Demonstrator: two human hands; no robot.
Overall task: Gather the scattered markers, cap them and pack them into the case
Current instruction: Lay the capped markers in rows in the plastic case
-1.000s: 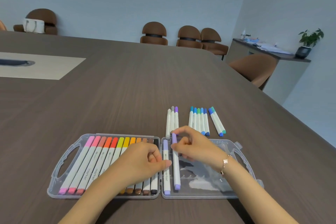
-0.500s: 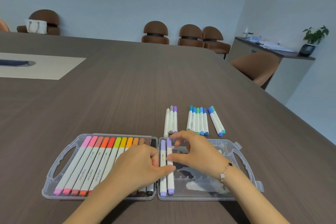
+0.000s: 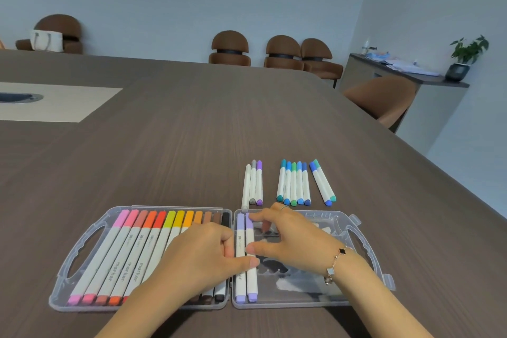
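The clear plastic case [image 3: 367, 244] lies open and flat on the table. Its left half holds a row of capped pink-to-black markers [image 3: 129, 252]. Two lilac markers [image 3: 251, 281] lie side by side at the left edge of the right half. My left hand [image 3: 192, 258] rests on the left row, fingers loosely curled, its thumb pressing across both lilac markers. My right hand [image 3: 296, 239] touches the right-hand lilac marker with its forefinger on the cap and its thumb on the barrel. Loose capped markers lie just beyond the case: three white, grey and purple ones [image 3: 253, 184], five blue-green ones [image 3: 293, 184] and a pair [image 3: 322, 182].
The case sits near the front edge of a large dark wood table [image 3: 178, 145] with a pale inset panel [image 3: 60, 101] at the far left. Brown chairs [image 3: 285, 52] line the far side. A sideboard with a potted plant [image 3: 463, 60] stands at the right.
My right hand lowered the second lilac marker into the case's right half, beside the first. My left thumb moved across both markers. The view shifted slightly.
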